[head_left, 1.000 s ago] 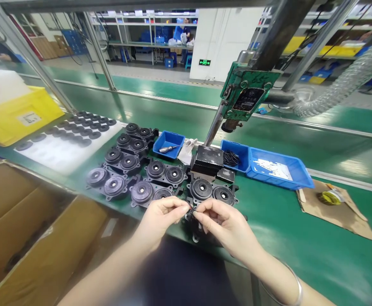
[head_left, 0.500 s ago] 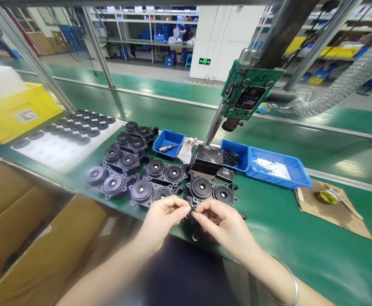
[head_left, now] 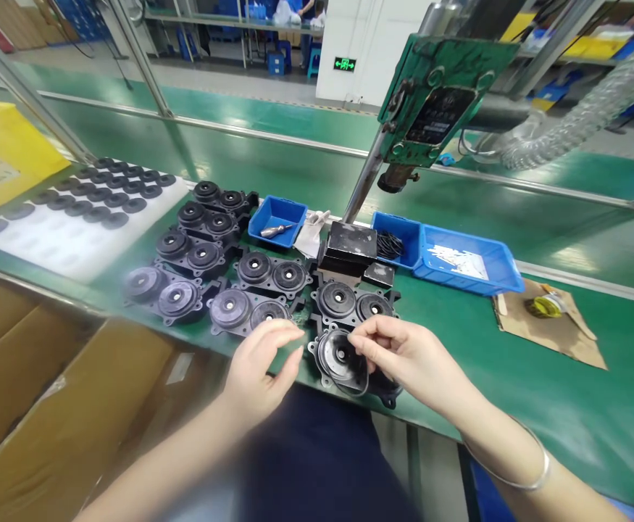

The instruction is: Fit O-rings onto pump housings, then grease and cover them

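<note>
My right hand (head_left: 398, 351) pinches a thin black rubber ring (head_left: 367, 383), which hangs as a loop over the nearest black housing (head_left: 328, 366). That housing lies at the bench's front edge, its right part partly behind my right hand. My left hand (head_left: 265, 362) is open, thumb and fingers apart with nothing between them, left of this housing. Just beyond lies another black twin-disc housing (head_left: 338, 299). More such housings (head_left: 202, 254) stand in rows to the left.
Behind the housings are a blue bin with a screwdriver (head_left: 276, 231), a bin of black rings (head_left: 390, 245) and a long bin of white pieces (head_left: 461, 262). A green press head (head_left: 436, 109) overhangs the bench. Black discs (head_left: 99, 194) lie on white foam at left; cardboard (head_left: 572, 337) lies right.
My hands have parted: the left released its pinch and moved left, while the right kept the ring and moved slightly right. The view has tilted down.
</note>
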Demonstrator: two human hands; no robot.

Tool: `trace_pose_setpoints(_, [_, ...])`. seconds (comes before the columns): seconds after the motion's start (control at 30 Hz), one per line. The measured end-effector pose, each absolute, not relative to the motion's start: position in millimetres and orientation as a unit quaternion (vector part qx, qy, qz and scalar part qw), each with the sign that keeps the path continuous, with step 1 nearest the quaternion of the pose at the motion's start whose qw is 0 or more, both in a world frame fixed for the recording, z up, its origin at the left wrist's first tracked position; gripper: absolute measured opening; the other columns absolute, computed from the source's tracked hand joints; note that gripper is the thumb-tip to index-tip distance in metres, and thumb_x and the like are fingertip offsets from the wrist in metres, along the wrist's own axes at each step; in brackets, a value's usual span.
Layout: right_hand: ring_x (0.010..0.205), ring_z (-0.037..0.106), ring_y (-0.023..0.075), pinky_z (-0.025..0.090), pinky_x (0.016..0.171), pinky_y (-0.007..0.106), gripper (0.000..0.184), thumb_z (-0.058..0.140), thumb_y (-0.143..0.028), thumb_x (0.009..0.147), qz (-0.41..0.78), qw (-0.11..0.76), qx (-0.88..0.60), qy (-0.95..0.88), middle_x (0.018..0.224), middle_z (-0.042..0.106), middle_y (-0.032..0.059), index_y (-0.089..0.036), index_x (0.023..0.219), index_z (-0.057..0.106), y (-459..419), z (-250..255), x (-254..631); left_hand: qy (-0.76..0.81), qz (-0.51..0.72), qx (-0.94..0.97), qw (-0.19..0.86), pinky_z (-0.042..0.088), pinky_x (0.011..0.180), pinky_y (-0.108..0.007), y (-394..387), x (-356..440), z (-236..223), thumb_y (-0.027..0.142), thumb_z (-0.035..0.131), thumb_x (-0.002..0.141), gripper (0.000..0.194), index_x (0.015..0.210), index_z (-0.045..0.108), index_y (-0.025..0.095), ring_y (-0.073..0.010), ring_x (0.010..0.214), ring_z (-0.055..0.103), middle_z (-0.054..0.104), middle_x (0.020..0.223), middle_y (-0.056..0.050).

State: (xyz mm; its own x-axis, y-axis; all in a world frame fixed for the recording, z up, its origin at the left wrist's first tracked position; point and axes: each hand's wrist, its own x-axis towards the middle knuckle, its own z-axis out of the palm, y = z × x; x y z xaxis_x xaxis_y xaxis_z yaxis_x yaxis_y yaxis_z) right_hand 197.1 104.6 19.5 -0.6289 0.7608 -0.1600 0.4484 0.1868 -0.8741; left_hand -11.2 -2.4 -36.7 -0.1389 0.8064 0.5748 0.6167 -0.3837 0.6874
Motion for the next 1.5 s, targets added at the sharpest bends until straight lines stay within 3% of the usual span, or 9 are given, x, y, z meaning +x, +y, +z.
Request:
trace_pose_setpoints(0.17, [0.051,0.055,0.0139,0.041,0.049,0.022,0.025,0.056,-0.037,0.091,0.466,0.132,-0.416,-0.77,0.062,0.06,0.0001,-0.017,0.079,0.064,106.3,-1.5,195.9,0.49,0.437,0.754,0.017,0.053,0.1,-0.037,-12.3,-6.7,-70.1,0.004,0.061,0.083,0.037,0.119,0.057,0.009,-0.0236,0.118,0.059,0.063,0.12,-0.018])
trace_pose_setpoints(0.33, [0.052,0.056,0.0139,0.042,0.048,0.022,0.024,0.055,-0.036,0.089,0.447,0.134,-0.414,-0.781,0.066,0.062,0.0008,-0.018,0.077,0.064,107.9,-0.5,194.5,0.43,0.378,0.82,0.0,0.051,0.105,-0.045,-12.3,-6.8,-89.0,0.004,0.057,0.085,0.045,0.13,0.052,0.006,-0.0284,0.131,0.049,0.061,0.128,-0.02])
trace_pose_setpoints(0.6, [0.053,0.056,0.0143,0.041,0.048,0.022,0.022,0.053,-0.033,0.088,0.432,0.132,-0.417,-0.789,0.066,0.063,0.001,-0.018,0.076,0.063,112.5,-1.1,198.5,0.417,0.354,0.837,0.016,0.05,0.106,-0.047,-9.1,-11.9,-96.0,0.004,0.052,0.087,0.05,0.137,0.046,0.008,-0.0295,0.134,0.046,0.059,0.132,-0.02])
trace_pose_setpoints(0.9, [0.064,0.056,0.0148,0.042,0.059,0.024,0.008,0.056,-0.018,0.091,0.336,0.15,-0.373,-0.852,0.075,0.062,-0.0001,-0.019,0.086,0.062,116.2,-7.0,200.4,0.408,0.322,0.854,-0.011,0.045,0.11,-0.05,-7.3,-18.6,-99.2,0.006,0.052,0.089,0.048,0.136,0.047,0.009,-0.0291,0.135,0.045,0.059,0.133,-0.018])
trace_pose_setpoints(1.13, [0.067,0.056,0.0155,0.042,0.06,0.025,0.008,0.062,-0.011,0.091,0.274,0.127,-0.36,-0.883,0.078,0.061,-0.0006,-0.018,0.089,0.063,123.1,-5.7,201.0,0.407,0.313,0.858,-0.019,0.045,0.109,-0.05,-6.5,-18.4,-98.2,0.005,0.052,0.088,0.048,0.136,0.048,0.007,-0.0291,0.134,0.046,0.058,0.134,-0.019])
trace_pose_setpoints(1.3, [0.082,0.061,0.0188,0.049,0.07,0.027,0.023,0.054,-0.014,0.096,0.256,0.127,-0.272,-0.919,0.094,0.06,0.0049,-0.022,0.114,0.067,126.3,-2.3,203.7,0.415,0.305,0.857,-0.012,0.046,0.109,-0.048,-7.6,-19.4,-97.9,0.006,0.048,0.091,0.045,0.136,0.048,0.01,-0.0273,0.133,0.048,0.058,0.134,-0.019])
trace_pose_setpoints(1.5, [0.075,0.061,0.018,0.051,0.066,0.026,0.028,0.05,-0.016,0.098,0.22,0.068,-0.247,-0.941,0.094,0.058,0.0067,-0.02,0.118,0.069,128.9,0.1,202.5,0.406,0.297,0.864,-0.02,0.045,0.109,-0.05,-6.9,-20.4,-94.9,0.006,0.05,0.09,0.043,0.133,0.05,0.007,-0.0285,0.134,0.046,0.06,0.131,-0.02])
